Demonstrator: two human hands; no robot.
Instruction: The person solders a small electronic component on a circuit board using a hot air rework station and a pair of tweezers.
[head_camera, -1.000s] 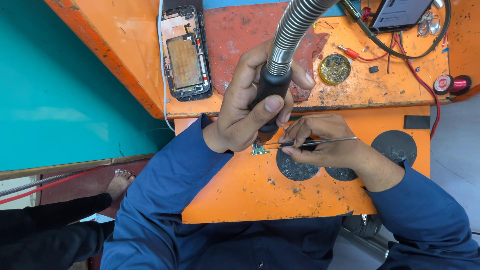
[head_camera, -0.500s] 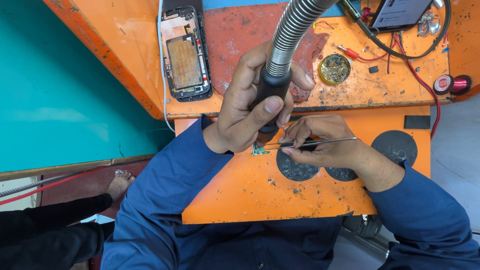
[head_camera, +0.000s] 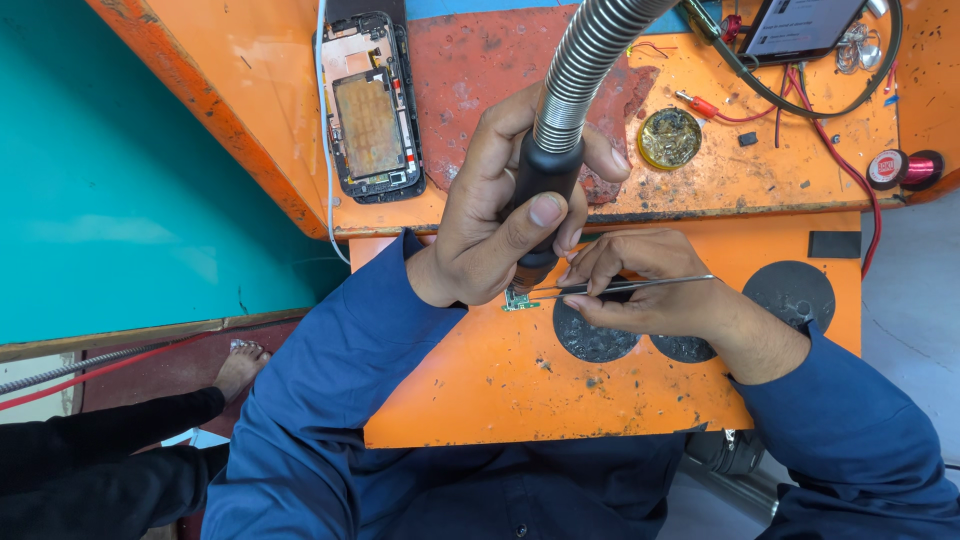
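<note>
My left hand (head_camera: 500, 215) grips the black handle of a hot-air tool (head_camera: 545, 185) whose ribbed metal hose (head_camera: 590, 55) runs up out of view. The nozzle points down at a small green circuit board (head_camera: 520, 299) on the orange pull-out shelf (head_camera: 560, 390). My right hand (head_camera: 650, 285) pinches metal tweezers (head_camera: 640, 287), whose tips hold the small board. Both hands sit close together, almost touching. The nozzle tip is hidden behind my left hand.
An opened phone (head_camera: 372, 105) lies on the orange bench (head_camera: 250, 90) at the back left. A brass tip-cleaner tin (head_camera: 669, 138), red wires (head_camera: 850, 170), a red spool (head_camera: 890, 168) and a dark device (head_camera: 800, 25) sit at the back right. Another person's bare foot (head_camera: 240, 365) shows on the lower left.
</note>
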